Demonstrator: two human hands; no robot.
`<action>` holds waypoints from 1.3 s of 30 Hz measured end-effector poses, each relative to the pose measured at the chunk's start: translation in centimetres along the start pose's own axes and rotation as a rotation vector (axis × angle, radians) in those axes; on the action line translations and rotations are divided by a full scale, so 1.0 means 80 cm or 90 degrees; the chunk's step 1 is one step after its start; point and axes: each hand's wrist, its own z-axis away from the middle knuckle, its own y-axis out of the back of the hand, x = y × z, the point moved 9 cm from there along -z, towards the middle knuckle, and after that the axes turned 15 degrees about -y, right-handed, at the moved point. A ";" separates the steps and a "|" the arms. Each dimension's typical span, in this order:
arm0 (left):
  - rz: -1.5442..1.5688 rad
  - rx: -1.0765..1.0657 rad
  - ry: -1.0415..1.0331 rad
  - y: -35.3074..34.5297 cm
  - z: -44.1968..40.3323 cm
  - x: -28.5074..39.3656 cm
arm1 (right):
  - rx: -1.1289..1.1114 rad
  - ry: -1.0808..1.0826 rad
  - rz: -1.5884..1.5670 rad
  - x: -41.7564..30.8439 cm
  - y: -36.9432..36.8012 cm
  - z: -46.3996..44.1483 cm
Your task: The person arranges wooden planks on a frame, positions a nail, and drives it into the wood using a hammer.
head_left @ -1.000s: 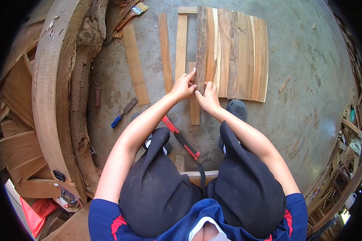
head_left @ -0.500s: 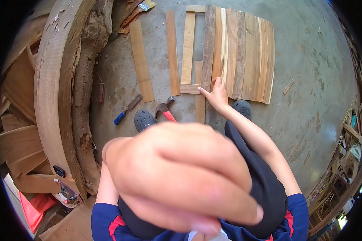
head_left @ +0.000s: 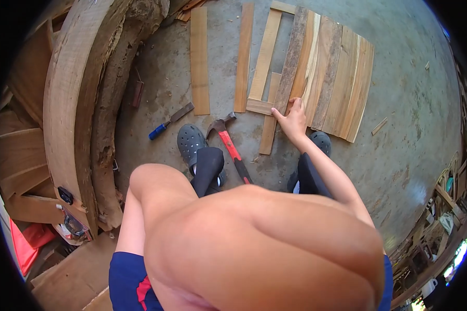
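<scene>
My left hand (head_left: 275, 238) looms very close to the camera with its fingers curled in. Its fingertips, and anything they hold, are hidden. Down on the floor, my right hand (head_left: 293, 122) grips the near end of a dark-edged wooden slat (head_left: 290, 62), thumb at its left side and fingers at its right. That slat lies in a row with several others forming a panel (head_left: 342, 83) over a thin wooden frame (head_left: 264, 57). A narrow strip (head_left: 268, 137) sticks out toward me from under the frame. A claw hammer (head_left: 229, 144) with a red and black handle lies near my feet.
Two loose slats (head_left: 200, 62) lie left of the frame. A blue-handled chisel (head_left: 171, 120) rests near my left clog (head_left: 190, 139). A thick timber beam (head_left: 70, 114) runs along the left, beside stacked boards (head_left: 23, 160). Wood scraps (head_left: 446, 207) pile up at the right edge.
My left hand has come closer to the camera and further right, uncovering the hammer's handle. My right hand stays at the slat's end. The view has shifted, so the paintbrush has left it.
</scene>
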 end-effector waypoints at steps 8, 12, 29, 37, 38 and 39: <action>-0.011 0.045 -0.033 -0.006 0.010 0.004 | 0.014 0.037 0.006 -0.006 0.003 0.002; -0.014 0.063 -0.042 -0.010 0.015 -0.002 | 0.000 0.019 0.005 -0.002 0.000 -0.001; -0.174 0.152 -0.134 0.010 0.036 0.059 | -0.031 0.011 -0.002 -0.003 0.000 -0.006; -0.531 0.390 0.036 0.104 0.106 0.043 | -0.073 -0.102 -0.062 -0.004 0.014 -0.004; -0.552 0.364 0.092 0.136 0.131 0.022 | -0.060 0.021 -0.063 -0.001 0.001 -0.011; -0.592 0.444 0.190 0.169 0.164 0.000 | -0.072 0.018 -0.079 -0.005 0.005 -0.008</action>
